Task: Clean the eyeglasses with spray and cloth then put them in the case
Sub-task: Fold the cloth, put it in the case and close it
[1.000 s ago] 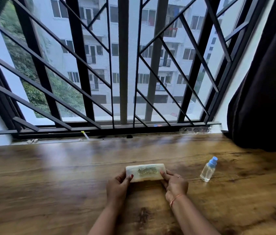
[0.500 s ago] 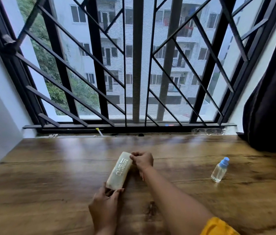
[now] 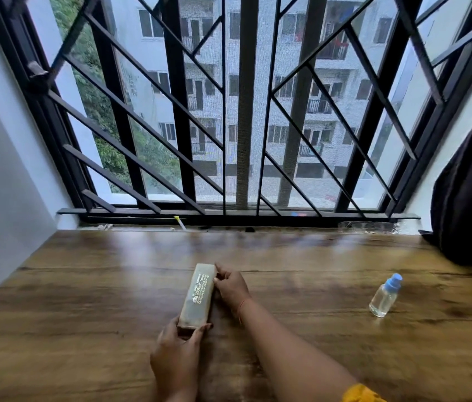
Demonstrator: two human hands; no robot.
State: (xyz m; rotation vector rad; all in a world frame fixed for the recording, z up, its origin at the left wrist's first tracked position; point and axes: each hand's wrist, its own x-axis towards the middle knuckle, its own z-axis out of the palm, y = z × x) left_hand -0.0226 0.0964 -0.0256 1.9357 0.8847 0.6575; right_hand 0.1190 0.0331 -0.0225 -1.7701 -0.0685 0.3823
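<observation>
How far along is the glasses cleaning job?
Nothing looks done yet. In hand: the case lies closed on the table, left hand gripping its near end, right hand pinching its far end. The spray bottle stands apart to the right, cap on. No glasses or cloth in view. Left: open the case, spray, wipe, put the glasses in.

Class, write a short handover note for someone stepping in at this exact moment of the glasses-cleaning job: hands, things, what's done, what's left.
Left hand: pinches the near end of the case.
Right hand: holds the case's far end.
Case: closed, on or just above the wooden table, pointing toward the window.
Spray bottle: upright on the table, off to the right, untouched.
Glasses and cloth: not in sight.
Done: nothing visible.
Left: open the case, spray, wipe, put the glasses in the case.
</observation>
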